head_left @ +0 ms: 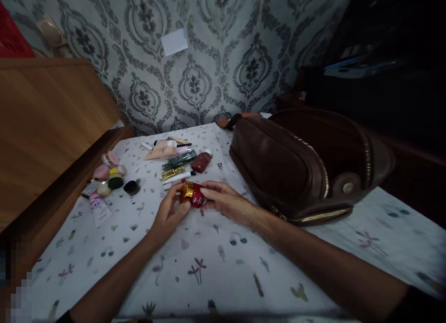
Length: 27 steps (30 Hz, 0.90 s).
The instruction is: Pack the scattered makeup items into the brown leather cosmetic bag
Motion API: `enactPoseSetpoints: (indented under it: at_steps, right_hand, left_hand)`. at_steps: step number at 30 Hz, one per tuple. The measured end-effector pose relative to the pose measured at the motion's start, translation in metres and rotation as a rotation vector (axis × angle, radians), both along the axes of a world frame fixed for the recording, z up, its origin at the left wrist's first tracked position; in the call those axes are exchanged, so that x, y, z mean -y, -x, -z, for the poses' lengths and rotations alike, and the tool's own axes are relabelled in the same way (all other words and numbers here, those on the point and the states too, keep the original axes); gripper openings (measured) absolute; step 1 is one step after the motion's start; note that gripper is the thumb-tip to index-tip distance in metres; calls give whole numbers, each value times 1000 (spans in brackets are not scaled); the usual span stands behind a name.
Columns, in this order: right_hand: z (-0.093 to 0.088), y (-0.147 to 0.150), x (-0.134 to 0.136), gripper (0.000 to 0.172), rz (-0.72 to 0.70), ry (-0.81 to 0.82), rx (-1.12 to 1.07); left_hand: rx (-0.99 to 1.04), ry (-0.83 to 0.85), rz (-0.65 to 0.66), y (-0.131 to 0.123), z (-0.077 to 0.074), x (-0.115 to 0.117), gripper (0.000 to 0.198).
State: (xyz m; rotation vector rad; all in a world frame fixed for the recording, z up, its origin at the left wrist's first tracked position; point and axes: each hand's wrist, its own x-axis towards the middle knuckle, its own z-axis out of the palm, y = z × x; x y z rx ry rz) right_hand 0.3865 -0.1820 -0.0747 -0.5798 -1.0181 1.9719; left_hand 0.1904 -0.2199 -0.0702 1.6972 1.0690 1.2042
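Note:
A small red jar with a shiny gold lid [193, 195] lies tilted sideways between my two hands, above the printed cloth. My left hand [170, 209] is closed round the gold lid. The red body is pinched by my right hand [223, 198]. Just beyond the jar lie a white tube with a black cap [179, 177], a gold tube [173, 172], a dark green tube [179, 160] and a dark red bottle [201, 162]. A black-lidded little jar [131, 188] stands to the left of my left hand.
A large brown bag [275, 165] with its zip undone stands at the right. Several cosmetics, among them a white and purple tube [100, 210], cluster at the left. Peach-coloured tubes [162, 151] lie farther back. A wooden board [49, 128] borders the left side; patterned wallpaper rises behind.

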Motion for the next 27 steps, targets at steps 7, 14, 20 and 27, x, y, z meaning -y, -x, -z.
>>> enactPoseSetpoints:
  at_steps: [7,14,20,27]
  right_hand:
    - [6,0,-6,58,-60,-221,163]
    - [7,-1,-6,50,103,-515,363]
    - [3,-3,-3,46,342,-751,598]
    - [6,-2,-10,50,526,-498,492]
  left_hand:
    - [42,106,-63,-2,2,-9,55]
    - [-137,96,42,-9,-16,-20,45]
    - [-82,112,8,-20,-18,-40,45]
    - [434,432,60,-46,3,-42,65]
